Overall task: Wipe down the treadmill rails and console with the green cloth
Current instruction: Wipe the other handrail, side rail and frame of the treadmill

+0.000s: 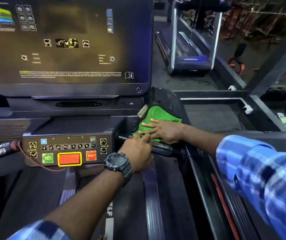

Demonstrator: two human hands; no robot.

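Green cloth [153, 116] bunched in the console's side tray [128, 122], right of centre frame. Right hand [163, 130] flat on it, fingers straight, pressing. Left hand [138, 149] at the cloth's near edge, fingers curled; whether pinching, cannot tell. Risk: left wrist brushing the STOP button [91, 155] or arrow keys [103, 146] nearby. Tray floor hidden under cloth; screen [66, 40] print blurred.

dark console side tray [121, 125], green cloth [157, 115] apparently lying in it
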